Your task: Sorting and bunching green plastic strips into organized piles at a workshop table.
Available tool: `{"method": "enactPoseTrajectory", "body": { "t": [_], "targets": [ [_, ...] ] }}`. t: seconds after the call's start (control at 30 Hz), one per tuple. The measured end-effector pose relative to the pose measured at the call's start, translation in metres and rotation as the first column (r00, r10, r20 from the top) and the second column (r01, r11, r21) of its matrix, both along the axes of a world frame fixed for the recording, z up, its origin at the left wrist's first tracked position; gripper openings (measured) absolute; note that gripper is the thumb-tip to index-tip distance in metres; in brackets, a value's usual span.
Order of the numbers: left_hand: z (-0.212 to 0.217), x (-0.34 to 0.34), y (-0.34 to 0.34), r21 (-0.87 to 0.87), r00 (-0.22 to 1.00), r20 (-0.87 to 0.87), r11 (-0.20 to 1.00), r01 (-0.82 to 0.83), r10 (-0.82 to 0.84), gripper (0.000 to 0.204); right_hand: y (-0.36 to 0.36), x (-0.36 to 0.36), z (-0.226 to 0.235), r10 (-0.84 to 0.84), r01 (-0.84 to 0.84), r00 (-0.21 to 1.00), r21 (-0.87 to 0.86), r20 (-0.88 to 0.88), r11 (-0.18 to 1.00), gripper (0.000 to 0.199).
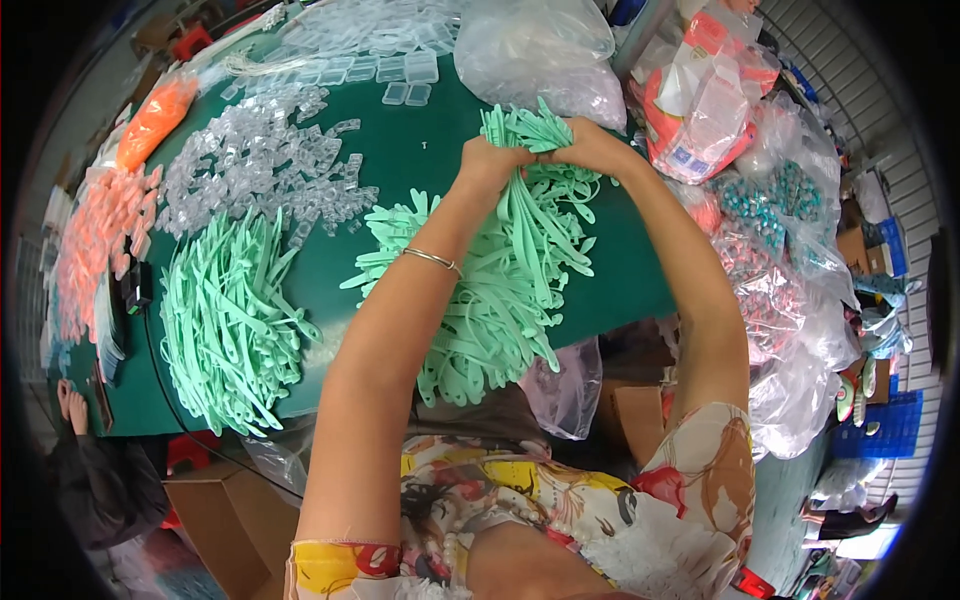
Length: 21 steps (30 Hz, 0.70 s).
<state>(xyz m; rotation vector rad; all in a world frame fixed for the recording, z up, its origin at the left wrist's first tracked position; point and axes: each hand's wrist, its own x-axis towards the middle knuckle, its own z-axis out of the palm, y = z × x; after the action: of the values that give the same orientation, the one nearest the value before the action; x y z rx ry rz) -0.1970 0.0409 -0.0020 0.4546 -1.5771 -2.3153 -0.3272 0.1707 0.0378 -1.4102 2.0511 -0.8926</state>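
My left hand (490,162) and my right hand (590,146) are both closed round a bundle of long, slim mint-green plastic strips (532,130). Its upper ends stick out above my fingers, while the lower parts hang down over a loose pile of the same strips (490,320). This pile lies under my forearms, close to the table's near edge. Some strips have a small hole at one end. My left forearm hides part of the pile. To the left lies a second heap of mint-green strips (230,320).
Small clear plastic pieces (270,160) and clear flat cases (390,68) cover the far green table (630,295). Coral pieces (100,230) lie far left beside an orange bag (155,120). Filled plastic bags (770,260) stand right. Another person's hands (72,405) rest at the left edge.
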Motion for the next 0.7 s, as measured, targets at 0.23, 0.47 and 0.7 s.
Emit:
{"method": "enactPoseTrajectory", "body": {
  "t": [0.23,0.47,0.7],
  "targets": [
    [-0.003,0.013,-0.002,0.152,0.997,-0.020,0.986,-0.075,0.079,0.015,0.000,0.001,-0.008,-0.123,0.117,0.992,-0.195,-0.020,0.974,0.026],
    [-0.028,0.011,-0.012,-0.071,0.993,0.095,0.996,-0.062,0.069,0.023,0.010,-0.018,-0.001,-0.303,0.336,0.937,-0.220,0.173,0.916,0.030],
    [-0.013,-0.003,0.010,-0.869,0.926,0.277,0.478,0.128,0.256,0.032,0.004,-0.008,-0.003,-0.336,0.350,0.936,-0.190,0.105,0.917,0.030]
  ]
}}
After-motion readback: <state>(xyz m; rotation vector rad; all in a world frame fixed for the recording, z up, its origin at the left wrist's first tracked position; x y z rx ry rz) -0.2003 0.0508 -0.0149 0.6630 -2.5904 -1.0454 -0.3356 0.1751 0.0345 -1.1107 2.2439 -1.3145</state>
